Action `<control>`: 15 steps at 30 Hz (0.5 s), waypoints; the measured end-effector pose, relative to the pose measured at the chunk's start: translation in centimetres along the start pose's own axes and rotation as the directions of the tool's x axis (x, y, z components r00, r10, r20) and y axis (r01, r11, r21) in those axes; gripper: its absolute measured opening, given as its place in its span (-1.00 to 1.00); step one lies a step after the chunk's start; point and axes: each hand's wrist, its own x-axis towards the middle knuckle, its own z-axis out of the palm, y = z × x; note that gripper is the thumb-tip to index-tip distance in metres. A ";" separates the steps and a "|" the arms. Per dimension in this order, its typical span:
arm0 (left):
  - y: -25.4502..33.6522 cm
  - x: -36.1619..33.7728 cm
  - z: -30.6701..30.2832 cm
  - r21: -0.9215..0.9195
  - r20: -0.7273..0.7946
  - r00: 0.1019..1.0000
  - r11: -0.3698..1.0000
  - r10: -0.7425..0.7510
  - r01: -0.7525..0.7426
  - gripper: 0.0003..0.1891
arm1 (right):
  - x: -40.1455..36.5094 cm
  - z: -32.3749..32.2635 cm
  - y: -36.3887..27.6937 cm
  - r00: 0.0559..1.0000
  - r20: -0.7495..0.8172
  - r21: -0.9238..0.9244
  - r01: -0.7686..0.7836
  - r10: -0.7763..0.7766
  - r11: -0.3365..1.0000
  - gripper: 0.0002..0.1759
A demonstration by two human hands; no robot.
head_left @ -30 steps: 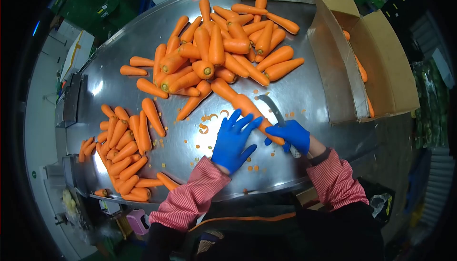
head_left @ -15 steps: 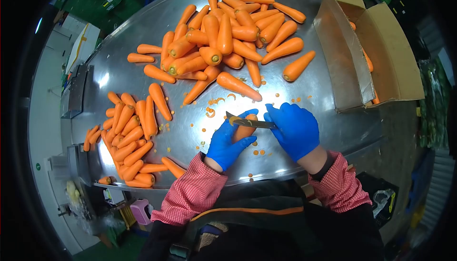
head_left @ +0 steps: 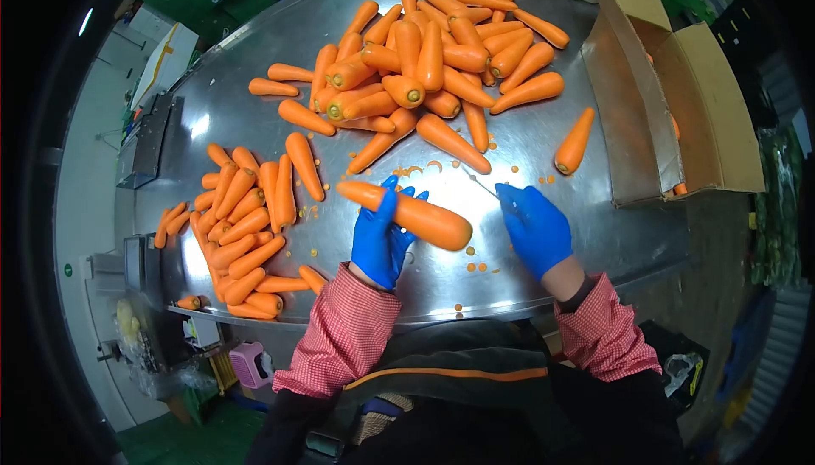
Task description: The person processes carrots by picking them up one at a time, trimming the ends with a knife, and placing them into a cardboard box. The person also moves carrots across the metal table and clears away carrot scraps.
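My left hand (head_left: 379,240), in a blue glove, grips a large carrot (head_left: 433,223) that points its thin end up and to the left. The thumb crosses over the carrot and the fingers lie behind it. To the right, my right hand (head_left: 537,232), also gloved in blue, is closed around a knife (head_left: 482,180). Its thin blade slants up and left, apart from the carrot; the handle is hidden in the fist. Small cut carrot slices (head_left: 477,267) are scattered on the metal table (head_left: 526,291) around both hands.
A big heap of carrots (head_left: 429,58) covers the table's far middle. Another pile of carrots (head_left: 246,227) lies at the left, near the table edge. An open cardboard box (head_left: 632,100) with carrots inside stands at the right. One carrot (head_left: 575,141) lies alone beside it.
The knife has come away from the carrot, and my right hand has moved slightly right. My left hand has turned the carrot from end-on to lengthwise. The whole view has shifted a little.
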 end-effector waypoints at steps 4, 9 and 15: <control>-1.0 0.6 -2.4 -0.433 0.116 0.981 0.881 -0.154 0.190 -0.43 | -1.0 1.7 -2.1 0.972 -0.039 -0.069 0.230 -0.234 0.971 -0.54; -1.6 -0.8 -1.9 -0.576 0.075 0.963 0.777 -0.260 0.254 -0.43 | -0.5 3.2 -3.6 0.937 -0.060 -0.307 0.310 -0.344 0.900 -0.51; -2.0 -1.4 -2.5 -0.611 0.140 0.950 0.730 -0.280 0.305 -0.44 | 0.3 5.0 -0.6 0.954 -0.021 -0.355 0.274 -0.300 0.894 -0.54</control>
